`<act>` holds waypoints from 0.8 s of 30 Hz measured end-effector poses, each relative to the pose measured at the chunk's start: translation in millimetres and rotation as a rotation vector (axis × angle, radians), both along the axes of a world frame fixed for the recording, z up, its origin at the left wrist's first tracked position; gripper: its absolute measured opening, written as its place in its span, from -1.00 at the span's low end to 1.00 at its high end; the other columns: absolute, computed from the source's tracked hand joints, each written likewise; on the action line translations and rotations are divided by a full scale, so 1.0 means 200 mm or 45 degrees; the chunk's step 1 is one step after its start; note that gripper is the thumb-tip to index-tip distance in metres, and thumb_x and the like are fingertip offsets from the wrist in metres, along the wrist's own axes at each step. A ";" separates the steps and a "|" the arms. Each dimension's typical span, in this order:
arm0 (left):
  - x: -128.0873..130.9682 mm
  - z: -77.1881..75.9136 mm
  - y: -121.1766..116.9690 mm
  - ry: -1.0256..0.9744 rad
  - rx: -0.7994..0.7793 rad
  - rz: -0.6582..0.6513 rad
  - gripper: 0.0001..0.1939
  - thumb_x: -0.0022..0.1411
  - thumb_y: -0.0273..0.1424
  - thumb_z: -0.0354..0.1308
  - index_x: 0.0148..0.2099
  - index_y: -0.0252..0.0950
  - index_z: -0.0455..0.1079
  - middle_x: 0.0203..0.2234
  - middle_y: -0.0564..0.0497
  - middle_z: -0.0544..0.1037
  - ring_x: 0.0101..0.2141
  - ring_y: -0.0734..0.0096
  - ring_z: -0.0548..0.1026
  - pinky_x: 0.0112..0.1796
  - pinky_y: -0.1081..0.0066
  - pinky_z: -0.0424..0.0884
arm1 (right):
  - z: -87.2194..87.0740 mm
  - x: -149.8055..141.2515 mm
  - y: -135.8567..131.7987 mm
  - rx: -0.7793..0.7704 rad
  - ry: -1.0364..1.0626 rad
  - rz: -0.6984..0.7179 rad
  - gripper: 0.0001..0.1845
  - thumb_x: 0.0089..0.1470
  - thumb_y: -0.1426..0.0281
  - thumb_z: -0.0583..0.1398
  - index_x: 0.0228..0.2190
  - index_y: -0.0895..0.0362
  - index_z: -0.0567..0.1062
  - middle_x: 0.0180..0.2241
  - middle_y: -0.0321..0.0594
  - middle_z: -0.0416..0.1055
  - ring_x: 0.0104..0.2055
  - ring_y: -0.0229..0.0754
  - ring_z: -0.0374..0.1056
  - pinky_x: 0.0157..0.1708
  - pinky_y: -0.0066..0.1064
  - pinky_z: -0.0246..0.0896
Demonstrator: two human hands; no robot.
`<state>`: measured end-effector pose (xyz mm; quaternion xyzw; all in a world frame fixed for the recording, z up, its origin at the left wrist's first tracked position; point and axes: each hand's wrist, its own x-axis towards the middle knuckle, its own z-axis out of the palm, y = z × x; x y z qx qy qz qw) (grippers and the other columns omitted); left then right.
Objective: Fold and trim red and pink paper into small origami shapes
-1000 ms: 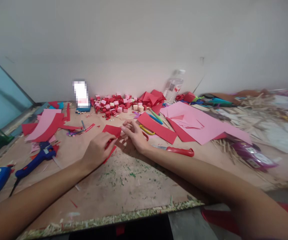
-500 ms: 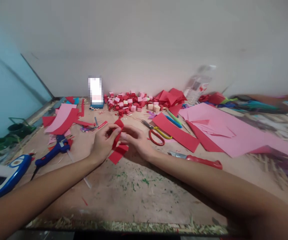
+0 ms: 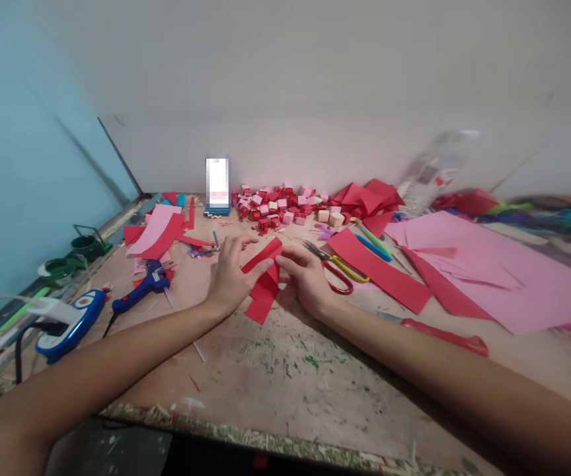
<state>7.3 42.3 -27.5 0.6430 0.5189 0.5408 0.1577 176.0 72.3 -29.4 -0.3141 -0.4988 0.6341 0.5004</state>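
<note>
Between my two hands is a folded red paper strip [image 3: 268, 256], raised a little off the table. My left hand [image 3: 233, 277] pinches its left side, thumb lying across the front. At the strip's right edge, the thumb and fingers of my right hand [image 3: 308, 274] are closed on it. Below hangs or lies a red paper piece [image 3: 262, 308]; whether it joins the strip I cannot tell. Just right of my right hand lie scissors [image 3: 340, 271] with one red and one yellow handle. A long red paper strip [image 3: 379, 271] is beyond them.
Several small red and pink cubes [image 3: 278, 205] are heaped by the wall, beside a phone [image 3: 217, 185]. A blue glue gun [image 3: 141, 287] and a blue-and-white power strip [image 3: 75, 327] lie left. Right are a red-handled cutter [image 3: 447, 336], pink paper sheets [image 3: 503, 297] and a plastic bottle [image 3: 434, 172].
The view has swung left, so everything sits further right. The red strip has been turned and now slants broadside between my hands, and my left fingers are more spread.
</note>
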 end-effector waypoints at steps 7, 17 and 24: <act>0.00 0.00 0.03 -0.250 -0.371 -0.438 -0.75 0.25 -0.18 0.23 -0.31 -0.28 0.48 -0.42 0.04 0.56 -0.36 0.32 0.50 -0.31 0.34 0.43 | 0.01 0.00 0.01 0.049 -0.113 -0.126 -0.76 -0.11 0.30 0.45 -0.31 0.05 0.68 -0.21 -0.20 0.59 -0.18 -0.06 0.47 -0.21 -0.27 0.39; 0.00 0.02 0.02 -0.240 -0.397 -0.495 -0.76 0.30 -0.24 0.14 -0.37 -0.27 0.39 -0.48 0.10 0.46 -0.44 0.41 0.37 -0.39 0.40 0.28 | 0.01 -0.01 0.01 0.067 -0.202 -0.116 -0.79 -0.04 0.21 0.43 -0.40 0.07 0.67 -0.36 -0.21 0.54 -0.37 -0.16 0.38 -0.37 -0.32 0.29; -0.01 -0.02 0.03 -0.186 -0.379 -0.500 -0.73 0.39 -0.23 0.04 -0.34 -0.26 0.34 -0.45 0.08 0.44 -0.38 0.36 0.38 -0.31 0.37 0.29 | 0.01 -0.01 0.00 0.042 -0.143 -0.139 -0.74 -0.14 0.22 0.48 -0.44 0.12 0.63 -0.41 -0.26 0.52 -0.40 -0.22 0.35 -0.38 -0.38 0.25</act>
